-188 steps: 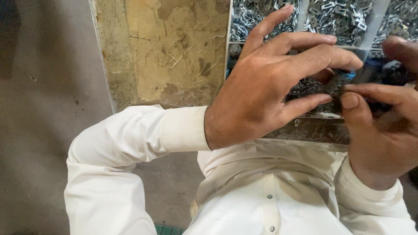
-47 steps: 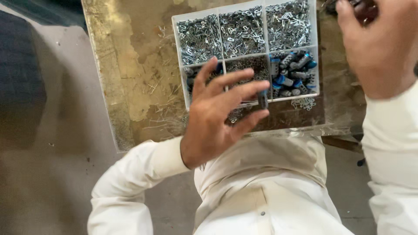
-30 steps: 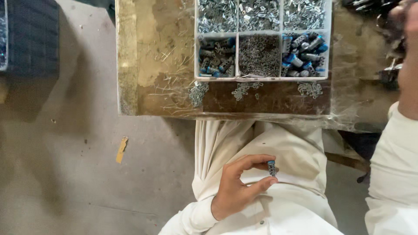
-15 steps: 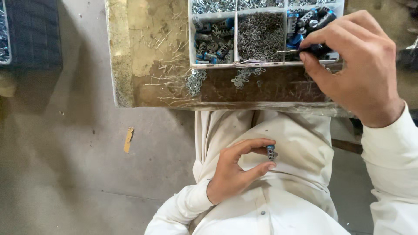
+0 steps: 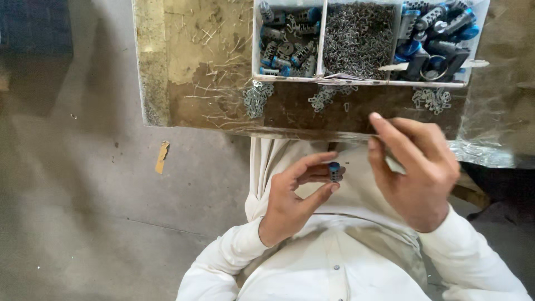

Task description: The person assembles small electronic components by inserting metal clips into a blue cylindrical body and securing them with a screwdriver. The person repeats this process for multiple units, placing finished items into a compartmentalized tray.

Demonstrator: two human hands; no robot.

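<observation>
Left hand (image 5: pixel 295 195): raised over the lap, thumb and fingertips pinched on a small grey cylinder with a blue cap (image 5: pixel 334 171), held upright.
Right hand (image 5: pixel 415 167): just beside the left, fingers curled together around a thin pale sliver (image 5: pixel 394 164) — too small to tell what it is.
Hands together: near each other but not touching, both below the bench edge.
Bench (image 5: pixel 195 61): worn, mottled brown top, with small heaps of loose metal clips (image 5: pixel 255 99) near its front edge.
Tray (image 5: pixel 356 81): white compartment box on the bench — left compartment holds blue-capped cylinders (image 5: pixel 284 42), middle holds fine metal pieces (image 5: pixel 356 36), right holds more blue and dark parts (image 5: pixel 434 33).
Clothing: white long-sleeved garment.
Floor (image 5: pixel 72 195): grey concrete, with a scrap of tan material (image 5: pixel 162 156).
</observation>
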